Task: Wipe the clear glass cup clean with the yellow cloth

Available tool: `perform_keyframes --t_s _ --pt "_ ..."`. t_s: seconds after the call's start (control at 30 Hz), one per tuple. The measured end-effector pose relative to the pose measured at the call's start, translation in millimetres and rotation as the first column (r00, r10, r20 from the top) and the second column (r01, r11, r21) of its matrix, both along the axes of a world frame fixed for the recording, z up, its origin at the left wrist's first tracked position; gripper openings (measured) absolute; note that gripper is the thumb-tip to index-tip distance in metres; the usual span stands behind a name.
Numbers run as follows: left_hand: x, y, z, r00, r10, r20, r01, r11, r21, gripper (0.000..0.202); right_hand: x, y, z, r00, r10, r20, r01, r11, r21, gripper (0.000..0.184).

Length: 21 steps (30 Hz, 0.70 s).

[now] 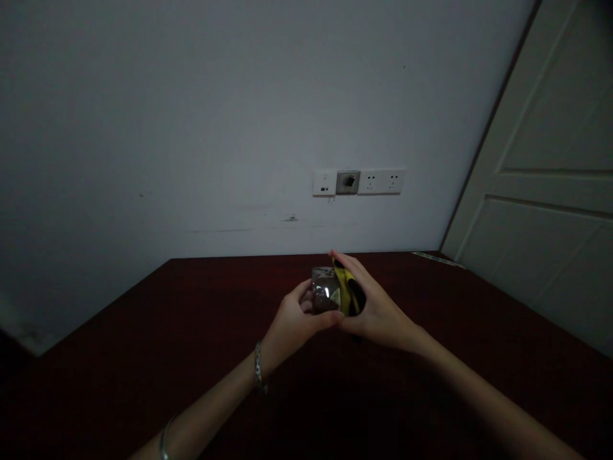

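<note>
In the middle of the head view, above the table, my left hand (299,316) is closed round a clear, shiny cup-like container (325,291) that lies tilted on its side. The container looks brownish, and a bright glint shows on its wall. My right hand (376,303) curls round a yellow cloth with black patches (345,287), pressed against the container's right end. That end is hidden by the cloth and my fingers. Both thumbs come close together at the lower side of the container.
A dark red table (230,287) stretches out to a pale wall (191,128). Wall sockets and a switch panel (380,182) sit above its back edge. At the right stands a white panelled door (541,191). A thin patterned strip (438,259) lies at the table's back right.
</note>
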<state>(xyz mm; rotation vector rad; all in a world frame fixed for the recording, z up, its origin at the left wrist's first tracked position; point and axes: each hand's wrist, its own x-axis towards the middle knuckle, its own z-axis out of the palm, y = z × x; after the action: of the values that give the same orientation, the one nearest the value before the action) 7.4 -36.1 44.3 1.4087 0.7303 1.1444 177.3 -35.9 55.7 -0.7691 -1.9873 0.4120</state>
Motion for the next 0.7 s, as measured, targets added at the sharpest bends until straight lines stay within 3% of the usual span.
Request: perform_keyframes --t_s 0.1,0.27,0.53,0.7 --pt "-3 0 -6.6 0.999 -0.004 -0.034 0.004 1.0 0.004 0.088 5 -1 7.3 0.993 -0.029 -0.117 0.012 0.989 -0.147 0.092" --pt "-6 -1 -14.7 0.977 0.143 -0.156 -0.127 0.986 0.107 0.119 12 -5 20.2 0.963 0.018 -0.268 -0.122 0.918 -0.376 0.096" --pt "-2 -5 -8.3 0.998 0.068 0.002 -0.068 0.996 0.064 0.115 5 -9 20.8 0.962 0.019 -0.272 -0.148 0.875 -0.461 0.096" --pt "-3 0 -9.4 0.999 0.009 0.048 -0.01 1.0 0.025 0.105 1 -7 15.2 0.966 0.049 -0.253 -0.159 0.885 -0.438 0.093"
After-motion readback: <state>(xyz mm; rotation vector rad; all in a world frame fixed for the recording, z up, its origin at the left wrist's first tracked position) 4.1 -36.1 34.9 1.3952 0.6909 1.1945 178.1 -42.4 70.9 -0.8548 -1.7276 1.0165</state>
